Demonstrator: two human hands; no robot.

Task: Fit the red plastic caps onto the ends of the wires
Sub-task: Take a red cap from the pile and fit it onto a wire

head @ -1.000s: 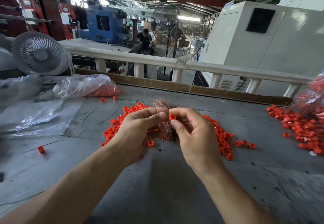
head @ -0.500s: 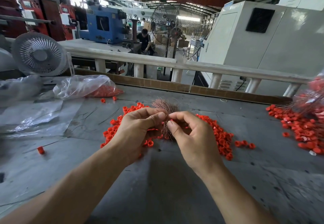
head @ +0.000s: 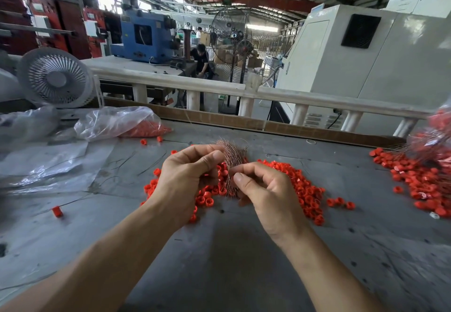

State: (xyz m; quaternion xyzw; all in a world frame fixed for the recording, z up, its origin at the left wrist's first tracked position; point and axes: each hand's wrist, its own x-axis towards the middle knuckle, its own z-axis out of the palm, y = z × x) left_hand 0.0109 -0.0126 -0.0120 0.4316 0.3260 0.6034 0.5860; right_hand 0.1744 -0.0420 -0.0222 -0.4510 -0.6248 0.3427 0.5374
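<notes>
A bundle of thin copper wires (head: 233,155) stands between my two hands over the grey table (head: 219,263). My left hand (head: 188,177) holds the bundle, thumb and fingers curled round it. My right hand (head: 266,189) pinches at the wires with thumb and forefinger just right of the bundle; whether a cap sits between those fingertips is hidden. A heap of loose red caps (head: 305,189) lies on the table under and behind both hands.
A second pile of red caps with wires (head: 424,180) lies at the right edge. A clear plastic bag of caps (head: 122,123) and plastic sheets (head: 44,162) sit at the left. One stray cap (head: 57,211) lies near the left. A white fan (head: 55,77) stands behind.
The red cap seen between my fingertips a second ago is no longer visible. My right hand has dropped slightly and pulled a little away from my left thumb.
</notes>
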